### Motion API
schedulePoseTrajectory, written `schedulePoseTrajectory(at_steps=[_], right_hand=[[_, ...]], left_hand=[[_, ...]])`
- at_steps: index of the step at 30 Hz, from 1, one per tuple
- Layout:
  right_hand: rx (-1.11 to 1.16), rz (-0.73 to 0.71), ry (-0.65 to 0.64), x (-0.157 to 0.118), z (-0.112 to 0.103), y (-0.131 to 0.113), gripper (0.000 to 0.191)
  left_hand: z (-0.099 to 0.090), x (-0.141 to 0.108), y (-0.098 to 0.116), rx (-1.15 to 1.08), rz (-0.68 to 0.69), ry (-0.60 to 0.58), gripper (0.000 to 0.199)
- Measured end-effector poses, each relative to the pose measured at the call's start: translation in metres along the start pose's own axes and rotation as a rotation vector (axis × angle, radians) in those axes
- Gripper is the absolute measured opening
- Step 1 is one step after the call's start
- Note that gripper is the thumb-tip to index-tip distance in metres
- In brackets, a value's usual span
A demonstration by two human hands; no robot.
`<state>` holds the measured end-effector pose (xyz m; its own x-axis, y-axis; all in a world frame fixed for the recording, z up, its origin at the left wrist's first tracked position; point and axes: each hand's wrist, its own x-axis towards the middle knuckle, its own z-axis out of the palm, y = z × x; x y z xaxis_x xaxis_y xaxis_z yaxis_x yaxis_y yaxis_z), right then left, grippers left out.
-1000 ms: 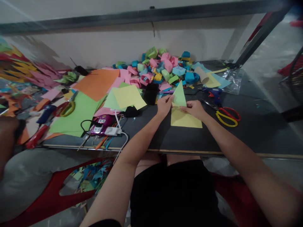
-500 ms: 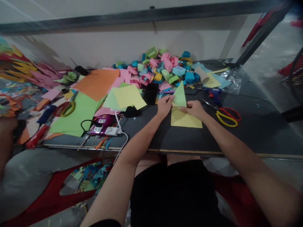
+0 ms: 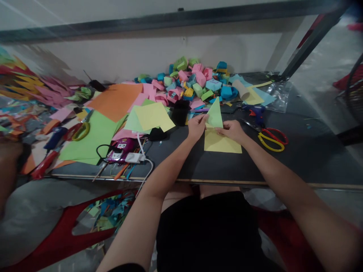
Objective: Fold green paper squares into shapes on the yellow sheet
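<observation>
The step in hand looks like folding: both hands work a green paper that stands up as a tall triangle, its point leaning away from the body. The left hand has its fingers pinched on the left edge; the right hand closes its fingers near the lower right corner, leaving no clear gap. A yellow sheet lies flat just below the fingers, partly under the right hand; whether it joins the green paper I cannot tell. As a judgement, the next move calls for keeping the edges lined up between the 2 hands and pressing the crease evenly. Right of the fingers are scissors and a glue gun; farther out past them, a tube rests on loose paper. Straight beyond the fingers, a heap of small folded pieces sits against the wall, below a metal bar. Left of the fingers, the dark desk carries a socket and an orange sheet. At far left, another person's leg shows by a red chair.
</observation>
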<state>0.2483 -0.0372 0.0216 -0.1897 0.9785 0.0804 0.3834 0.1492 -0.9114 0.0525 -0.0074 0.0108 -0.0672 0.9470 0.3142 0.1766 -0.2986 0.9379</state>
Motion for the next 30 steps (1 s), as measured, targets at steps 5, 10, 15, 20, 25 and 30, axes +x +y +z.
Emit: schedulePoseTrajectory(at_steps=[5, 10, 15, 20, 25, 30], right_hand=[[-0.028, -0.010, 0.003, 0.000, 0.000, 0.000, 0.060], [-0.056, -0.014, 0.006, 0.000, -0.001, -0.002, 0.066], [-0.097, -0.015, 0.043, -0.001, -0.002, -0.005, 0.070], [-0.077, -0.019, 0.011, -0.004, -0.003, -0.011, 0.067], [-0.096, -0.011, 0.033, -0.006, -0.002, -0.016, 0.068], [-0.092, -0.007, 0.057, -0.004, -0.002, -0.015, 0.072]], left_hand=[[0.000, 0.000, -0.002, -0.004, 0.001, -0.007, 0.038], [0.001, 0.002, -0.003, -0.035, 0.001, -0.014, 0.042], [0.002, 0.001, -0.003, -0.078, -0.008, -0.193, 0.058], [0.002, -0.002, -0.004, -0.022, 0.029, -0.238, 0.069], [0.003, 0.000, -0.001, -0.114, -0.016, -0.244, 0.068], [0.002, 0.005, -0.004, -0.187, -0.043, -0.216, 0.053]])
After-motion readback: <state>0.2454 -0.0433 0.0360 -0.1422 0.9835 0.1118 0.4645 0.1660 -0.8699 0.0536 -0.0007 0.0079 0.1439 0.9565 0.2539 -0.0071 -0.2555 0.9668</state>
